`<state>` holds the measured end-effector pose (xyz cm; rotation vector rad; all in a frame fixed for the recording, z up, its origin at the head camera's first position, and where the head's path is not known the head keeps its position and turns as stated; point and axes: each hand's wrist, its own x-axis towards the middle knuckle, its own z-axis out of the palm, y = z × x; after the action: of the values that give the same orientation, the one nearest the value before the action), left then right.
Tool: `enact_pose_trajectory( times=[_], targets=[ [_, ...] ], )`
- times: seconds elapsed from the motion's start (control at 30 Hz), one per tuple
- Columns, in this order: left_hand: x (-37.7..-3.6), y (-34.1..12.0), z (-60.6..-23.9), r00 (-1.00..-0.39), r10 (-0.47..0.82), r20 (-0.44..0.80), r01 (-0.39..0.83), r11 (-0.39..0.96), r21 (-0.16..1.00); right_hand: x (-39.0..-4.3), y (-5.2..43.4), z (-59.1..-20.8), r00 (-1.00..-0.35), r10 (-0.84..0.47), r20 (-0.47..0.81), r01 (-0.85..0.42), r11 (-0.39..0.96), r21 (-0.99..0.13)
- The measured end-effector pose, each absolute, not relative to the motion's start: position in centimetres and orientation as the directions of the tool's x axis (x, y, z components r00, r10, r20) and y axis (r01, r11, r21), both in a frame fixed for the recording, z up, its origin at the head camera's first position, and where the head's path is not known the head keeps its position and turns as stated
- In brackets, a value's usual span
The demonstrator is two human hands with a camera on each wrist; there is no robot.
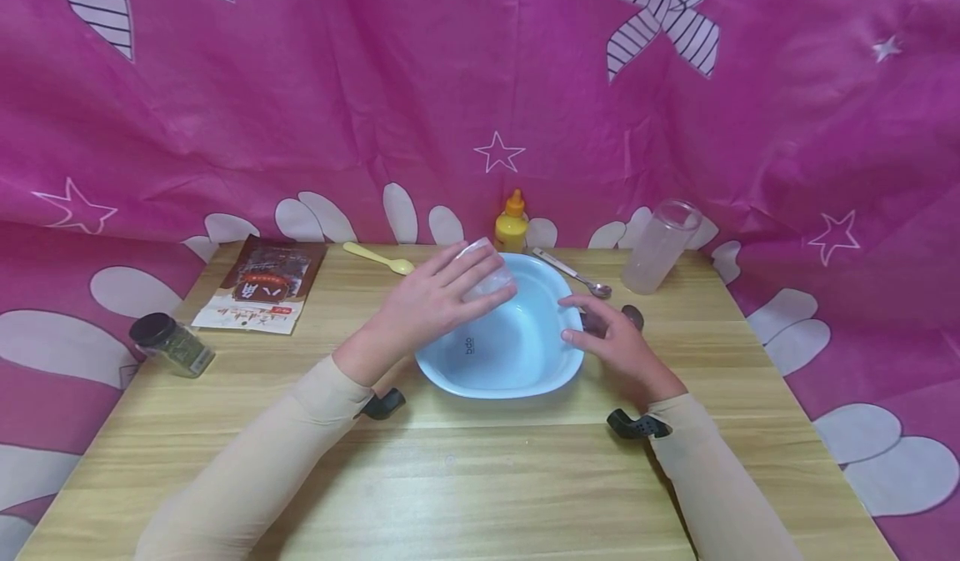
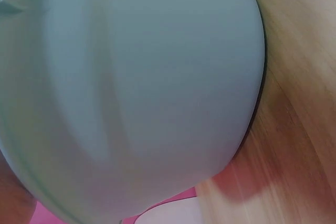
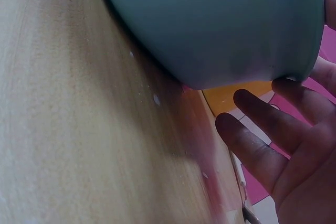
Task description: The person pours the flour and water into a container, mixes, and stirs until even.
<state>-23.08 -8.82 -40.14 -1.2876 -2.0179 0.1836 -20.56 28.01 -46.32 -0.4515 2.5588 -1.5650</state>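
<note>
Clear cup (image 1: 486, 271), gripped by left hand (image 1: 435, 298), hangs over bowl (image 1: 517, 353); right hand (image 1: 611, 336) relaxed beside.

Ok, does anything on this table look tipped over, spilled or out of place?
The spice jar at the table's left edge lies on its side. The left hand holds a clear cup tilted over the blue bowl. No spill shows.

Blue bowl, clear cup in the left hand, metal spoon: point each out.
blue bowl (image 1: 517, 378): head view, front rim.
clear cup (image 1: 491, 271): head view, side wall showing past the left hand's fingers.
metal spoon (image 1: 572, 272): head view, middle of the handle.
</note>
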Motion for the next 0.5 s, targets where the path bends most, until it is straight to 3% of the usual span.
enact_pose_trajectory(
  times=[0.5],
  targets=[
    [-23.06,-8.71,-40.37,-0.219,0.849,0.482,0.723,0.472,-0.504,-20.45,27.98,-46.22,-0.949,-0.308,0.07,-0.204,0.427,-0.881]
  ],
)
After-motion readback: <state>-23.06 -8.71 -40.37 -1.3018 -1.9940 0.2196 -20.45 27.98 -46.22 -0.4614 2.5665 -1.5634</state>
